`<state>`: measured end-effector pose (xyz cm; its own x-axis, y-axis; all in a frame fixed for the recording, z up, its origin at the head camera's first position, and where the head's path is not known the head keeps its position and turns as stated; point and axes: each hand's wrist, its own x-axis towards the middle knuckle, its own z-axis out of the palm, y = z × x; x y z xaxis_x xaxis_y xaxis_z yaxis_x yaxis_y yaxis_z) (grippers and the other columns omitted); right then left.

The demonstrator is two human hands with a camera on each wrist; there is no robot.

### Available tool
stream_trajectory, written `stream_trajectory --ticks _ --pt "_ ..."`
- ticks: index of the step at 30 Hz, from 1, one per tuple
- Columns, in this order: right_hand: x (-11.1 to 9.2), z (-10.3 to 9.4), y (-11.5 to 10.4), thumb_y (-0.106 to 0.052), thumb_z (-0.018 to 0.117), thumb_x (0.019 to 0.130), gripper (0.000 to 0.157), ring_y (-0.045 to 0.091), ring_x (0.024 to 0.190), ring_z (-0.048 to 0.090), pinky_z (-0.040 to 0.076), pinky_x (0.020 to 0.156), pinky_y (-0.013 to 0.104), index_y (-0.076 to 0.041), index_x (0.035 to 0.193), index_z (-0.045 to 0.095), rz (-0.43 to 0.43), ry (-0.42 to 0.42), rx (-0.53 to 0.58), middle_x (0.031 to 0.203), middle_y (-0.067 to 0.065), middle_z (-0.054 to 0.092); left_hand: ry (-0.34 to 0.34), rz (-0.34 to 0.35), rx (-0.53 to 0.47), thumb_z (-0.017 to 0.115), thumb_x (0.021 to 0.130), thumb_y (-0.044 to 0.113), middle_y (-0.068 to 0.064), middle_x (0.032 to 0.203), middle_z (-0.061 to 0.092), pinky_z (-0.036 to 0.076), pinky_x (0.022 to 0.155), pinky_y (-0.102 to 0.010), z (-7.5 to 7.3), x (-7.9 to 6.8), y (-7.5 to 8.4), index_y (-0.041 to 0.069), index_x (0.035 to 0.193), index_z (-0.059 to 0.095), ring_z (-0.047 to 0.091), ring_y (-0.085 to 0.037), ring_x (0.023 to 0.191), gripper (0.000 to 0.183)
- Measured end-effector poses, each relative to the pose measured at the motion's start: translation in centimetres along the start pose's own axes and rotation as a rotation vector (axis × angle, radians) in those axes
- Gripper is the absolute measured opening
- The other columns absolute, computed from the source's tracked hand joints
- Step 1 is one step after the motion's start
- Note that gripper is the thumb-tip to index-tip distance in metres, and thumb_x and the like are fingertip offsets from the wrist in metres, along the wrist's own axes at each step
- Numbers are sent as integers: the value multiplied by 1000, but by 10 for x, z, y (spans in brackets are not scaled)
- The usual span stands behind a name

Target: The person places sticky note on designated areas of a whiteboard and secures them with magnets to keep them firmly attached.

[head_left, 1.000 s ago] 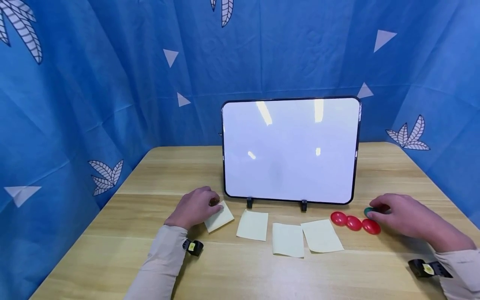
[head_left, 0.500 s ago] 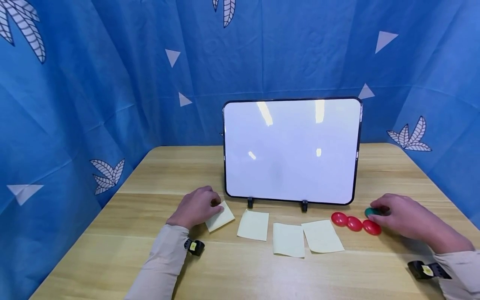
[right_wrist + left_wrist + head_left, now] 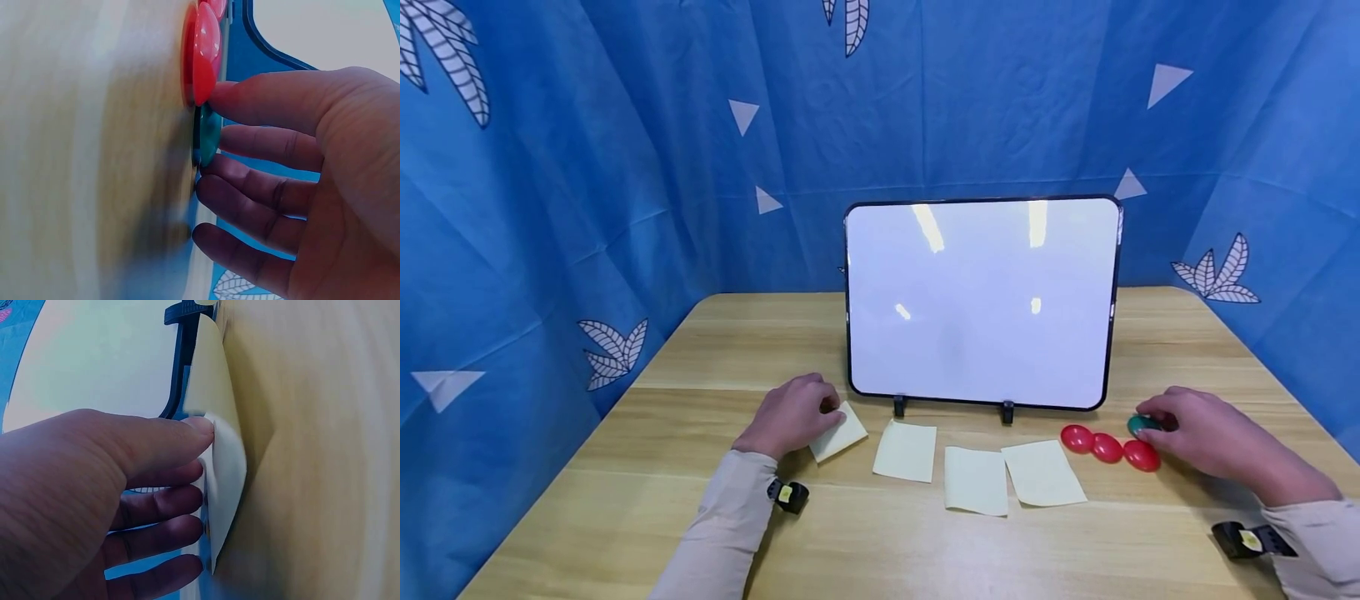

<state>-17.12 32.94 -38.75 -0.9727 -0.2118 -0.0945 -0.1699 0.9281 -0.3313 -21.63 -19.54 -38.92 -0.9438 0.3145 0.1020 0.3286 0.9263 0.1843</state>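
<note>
On the left of the table, my left hand [image 3: 786,417] pinches the corner of a pale yellow sticky note [image 3: 840,437]. The left wrist view has the thumb on the curled note [image 3: 228,462], the other fingers bent beside it. At the right, my right hand [image 3: 1213,437] has thumb and fingertips around a green round magnet [image 3: 1140,425]. This green magnet [image 3: 210,136] lies flat on the table in the right wrist view, behind a red magnet [image 3: 206,56]. Three red magnets [image 3: 1107,447] form a row just left of the right hand.
A whiteboard [image 3: 981,300] with a black frame stands upright on two small feet [image 3: 1007,412] at the table's middle. Before it lie three more sticky notes [image 3: 906,452], two of them side by side. A blue patterned curtain [image 3: 985,100] surrounds the table [image 3: 925,550].
</note>
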Motion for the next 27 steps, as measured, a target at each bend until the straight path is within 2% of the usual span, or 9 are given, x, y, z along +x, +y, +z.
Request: stream_trajectory --ticks 7,11,18,22,27 --pt "1 -3 1 -29 79 85 45 24 80 54 52 72 48 3 115 70 5 -10 1 93 8 63 1 2 -27 74 87 27 8 87 58 49 71 -35 0 1 0 23 88 70 53 -11 77 6" --pt "1 -2 2 -33 78 86 46 22 78 53 50 70 43 2 116 70 8 -20 -1 89 4 61 12 6 -39 75 87 25 9 87 60 48 71 -35 0 1 0 25 85 67 53 -11 78 8" --pt "-1 1 2 -38 73 90 47 18 70 49 40 60 34 -1 118 70 16 -34 7 79 0 56 38 26 -41 75 86 21 10 82 59 47 68 -34 1 0 -2 25 83 65 53 -11 75 11" --pt "-2 1 1 -38 71 91 46 18 68 48 39 58 33 -1 118 70 14 -31 7 77 -1 55 35 21 -45 74 86 20 10 85 61 48 69 -34 1 0 -2 23 91 71 54 -11 77 7" --pt "-3 0 1 -34 74 90 47 18 66 47 36 55 31 1 121 68 16 -44 21 74 1 52 43 31 -30 75 87 20 8 92 65 50 72 -36 -1 0 -2 19 104 77 57 -12 81 17"
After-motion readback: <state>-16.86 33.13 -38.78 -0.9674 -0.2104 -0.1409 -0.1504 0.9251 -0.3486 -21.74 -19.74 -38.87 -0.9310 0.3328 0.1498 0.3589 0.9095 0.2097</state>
